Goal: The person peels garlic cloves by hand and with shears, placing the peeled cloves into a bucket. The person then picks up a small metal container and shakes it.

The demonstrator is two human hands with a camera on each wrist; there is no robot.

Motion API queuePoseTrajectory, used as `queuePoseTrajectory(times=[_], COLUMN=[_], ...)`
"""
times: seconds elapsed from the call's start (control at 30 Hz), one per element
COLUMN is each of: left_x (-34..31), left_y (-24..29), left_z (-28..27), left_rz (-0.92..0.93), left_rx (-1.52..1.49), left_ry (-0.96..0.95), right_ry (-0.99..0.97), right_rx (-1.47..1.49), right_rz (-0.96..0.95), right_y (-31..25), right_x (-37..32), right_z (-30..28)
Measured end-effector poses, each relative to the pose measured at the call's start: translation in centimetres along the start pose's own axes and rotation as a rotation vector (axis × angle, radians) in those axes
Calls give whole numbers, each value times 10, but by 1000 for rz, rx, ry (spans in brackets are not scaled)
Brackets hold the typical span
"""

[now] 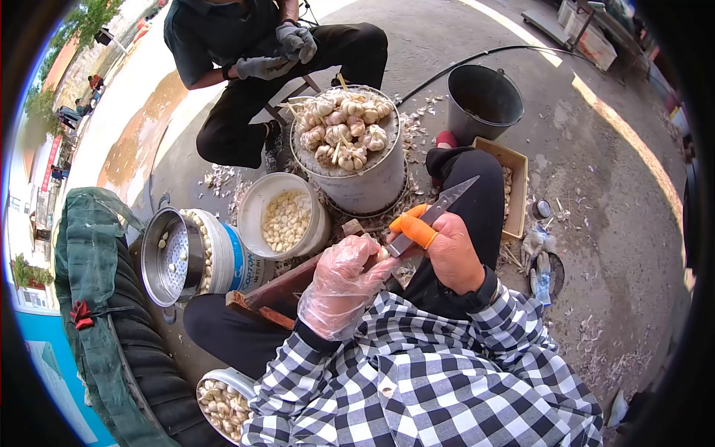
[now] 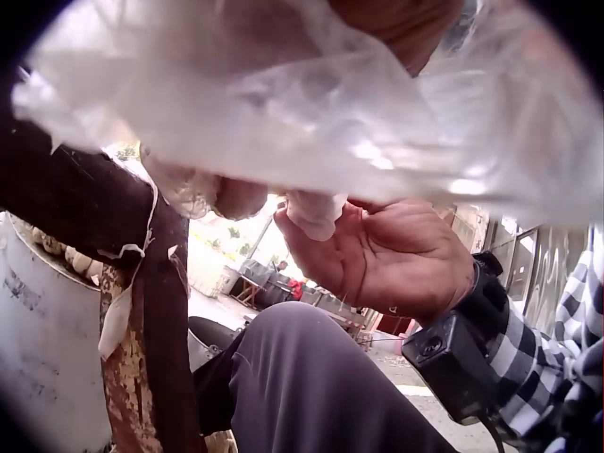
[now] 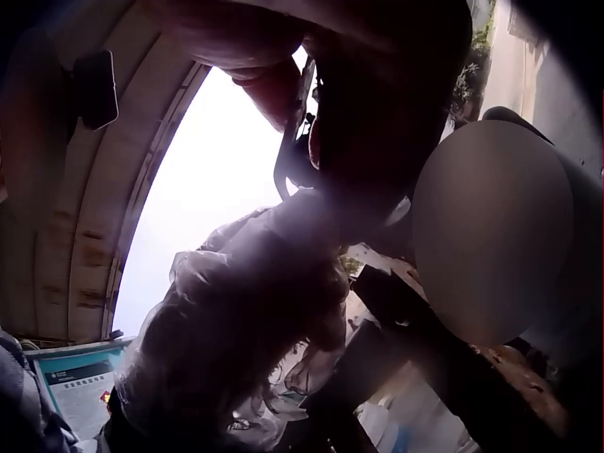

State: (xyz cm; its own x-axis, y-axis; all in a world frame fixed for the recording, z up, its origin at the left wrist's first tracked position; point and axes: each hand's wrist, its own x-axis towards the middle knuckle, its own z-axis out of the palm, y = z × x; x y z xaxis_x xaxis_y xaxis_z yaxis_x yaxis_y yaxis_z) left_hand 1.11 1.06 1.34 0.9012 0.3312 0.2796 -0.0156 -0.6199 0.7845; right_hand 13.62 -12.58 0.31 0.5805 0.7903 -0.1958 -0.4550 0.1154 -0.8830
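My left hand (image 1: 339, 279), in a clear plastic glove, pinches a pale garlic clove (image 1: 382, 255) in front of my lap. The clove (image 2: 313, 215) also shows below the glove in the left wrist view. Close beside it, my right hand (image 1: 456, 257) grips a knife (image 1: 450, 197), with its pointed blade angled up and away. Orange covers (image 1: 414, 227) sit on fingers of that hand. The lower end of the knife is right at the clove. In the right wrist view the gloved hand (image 3: 245, 311) is dark and partly blurred.
A tall bucket (image 1: 357, 182) heaped with garlic bulbs (image 1: 346, 127) stands ahead. Left of it are a white tub (image 1: 249, 205) of peeled cloves and a steel strainer (image 1: 153, 264). A wooden board (image 1: 279, 287) lies near my left hand. Another person (image 1: 223, 45) in grey gloves sits opposite.
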Motion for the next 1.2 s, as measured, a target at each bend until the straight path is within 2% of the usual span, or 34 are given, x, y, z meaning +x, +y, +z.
queuePoseTrajectory(times=[0.07,0.13,0.17,0.2,0.23,0.27,0.3,0.37,0.47,0.5,0.53,0.57,0.7,0.77,0.8,0.87,0.9,1.0,1.07,1.2], left_x=[-1,-2,-3,-3,-3,-4,-4,-4,-9,-8,-6,-4,-6,-10,-10,-7,-6,-7,-9,-7], left_y=[-1,-1,-2,-2,-3,-5,-8,-10,-16,-16,-15,-14,-11,-13,-12,-7,-5,-3,-4,-5], left_z=[2,6,7,8,9,8,6,2,7,7,7,7,10,12,11,9,10,9,6,6], left_rz=[-1,-49,-47,-113,-178,-176,-160,-122,-197,-196,-105,-14,1,-55,-55,41,43,-50,-322,-283], left_rx=[-6,-209,-210,-369,-527,-527,-435,-253,-257,-259,-149,-39,-57,-142,-141,-94,-96,-187,-499,-632], left_ry=[-3,43,40,63,86,85,55,18,17,13,0,-12,-3,-33,-35,-28,-29,-48,-34,57], right_ry=[9,40,73,75,108,139,122,145,148,94,38,-12,-7,-16,-14,21,23,57,126,108], right_rx=[52,68,86,87,-52,-191,-282,-235,-248,-132,-17,-60,-132,-244,-243,55,54,1,-260,-425], right_rz=[23,49,74,72,13,-45,14,-50,-161,-178,-195,-211,-191,-256,-257,-74,-76,-112,-100,-97], right_y=[-2,1,3,13,29,40,43,39,14,9,5,3,8,9,9,10,10,13,18,38], right_x=[-1,0,0,2,6,9,10,11,3,1,-1,-3,-3,-1,0,1,1,2,3,8], right_z=[0,1,0,-4,-10,-15,-22,-20,-11,-5,-1,1,1,-3,-3,-5,-6,-10,-18,-29])
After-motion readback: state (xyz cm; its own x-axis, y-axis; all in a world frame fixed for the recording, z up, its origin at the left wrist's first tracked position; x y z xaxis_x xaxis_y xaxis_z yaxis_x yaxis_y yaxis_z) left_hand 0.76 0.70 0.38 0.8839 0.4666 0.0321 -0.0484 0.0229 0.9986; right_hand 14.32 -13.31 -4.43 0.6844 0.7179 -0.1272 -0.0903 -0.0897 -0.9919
